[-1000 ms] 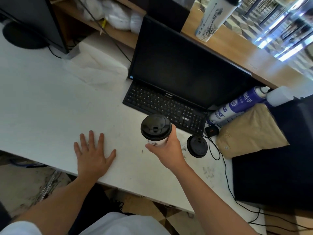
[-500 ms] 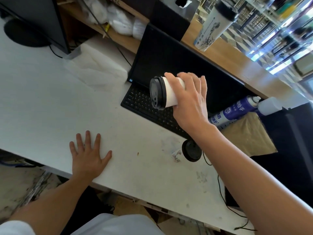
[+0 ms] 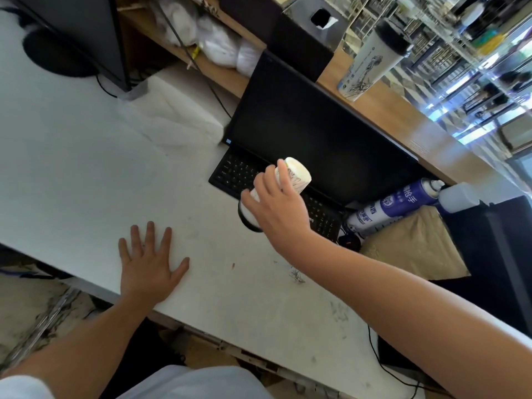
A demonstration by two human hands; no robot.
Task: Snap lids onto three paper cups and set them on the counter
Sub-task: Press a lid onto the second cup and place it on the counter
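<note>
White paper cup (image 3: 296, 175) lay tipped in the right hand (image 3: 276, 208), base up toward the monitor (image 3: 311, 131), black lid (image 3: 244, 217) low at the thumb side; the fingers wrapped its wall above the keyboard (image 3: 233, 172). Left hand (image 3: 148, 264) rested flat and spread on the white desk (image 3: 72, 168), holding nothing. A second lidded cup (image 3: 371, 60) stood on the wooden counter (image 3: 403, 122), behind the monitor.

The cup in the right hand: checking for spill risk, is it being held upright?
No. The right hand holds the lidded cup tipped over, base up and black lid pointing down toward the desk.
</note>
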